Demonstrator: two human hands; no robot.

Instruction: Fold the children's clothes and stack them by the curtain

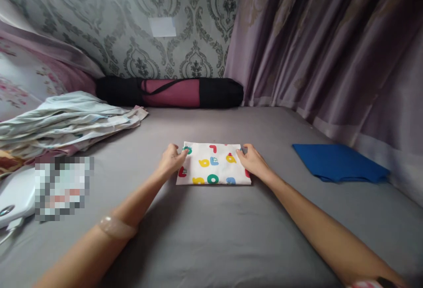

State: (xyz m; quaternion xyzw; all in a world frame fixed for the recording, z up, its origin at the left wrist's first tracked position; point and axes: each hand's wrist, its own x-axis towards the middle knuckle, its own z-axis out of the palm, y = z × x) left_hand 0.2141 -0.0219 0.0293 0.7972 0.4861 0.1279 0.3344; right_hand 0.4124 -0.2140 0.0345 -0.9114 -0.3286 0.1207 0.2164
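A folded white cloth [222,171] printed with colourful letters lies in front of me, slightly raised or resting on the grey sheet. My left hand [172,159] pinches its left edge, thumb on top and fingers beneath. On the opposite edge, my right hand [251,160] grips the cloth the same way, with the thumb over the print. The fingers under the fabric are mostly hidden. A pale bangle [116,227] circles my left forearm.
A folded blue cloth [340,163] lies to the right. Crumpled pale fabric [72,118] is heaped at the left, near a white device [20,193] with a cable. A black and maroon long bag [172,92] sits against the wall, beside purple curtains [297,37].
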